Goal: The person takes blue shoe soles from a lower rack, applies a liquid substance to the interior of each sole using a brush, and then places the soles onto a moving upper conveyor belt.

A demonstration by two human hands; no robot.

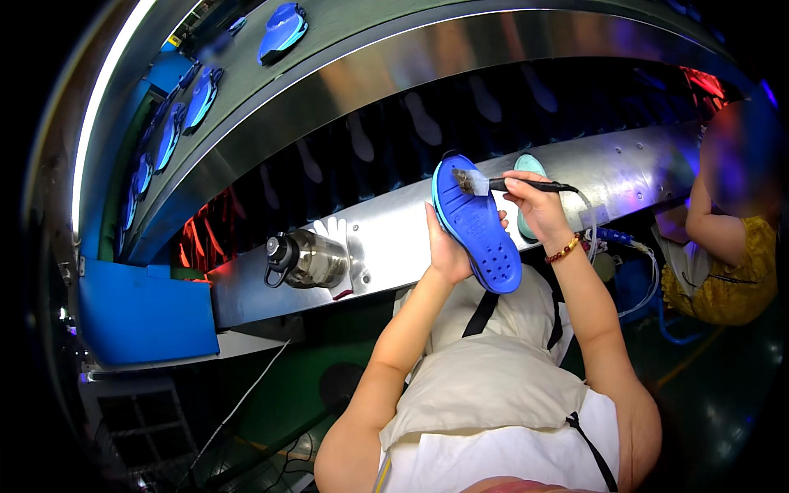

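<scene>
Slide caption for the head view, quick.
Left hand holds a blue shoe; right hand holds a brush over its far end.

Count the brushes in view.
1: the brush in the right hand, its bristles over the far end of the blue shoe that the left hand holds. Others may be hidden.

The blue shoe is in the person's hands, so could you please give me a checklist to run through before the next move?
1. Left hand supports the blue shoe: ok, thumb on one side, fingertips showing at the other.
2. Right hand grips the brush: ok, by its dark handle.
3. Bristles lie over the shoe: ok; firmness of contact: cannot tell.
4. Bottle clear of both hands: ok, on the metal ledge to their left.
5. Teal sole-shaped piece fully visible: not ok, partly behind the right hand.
</scene>
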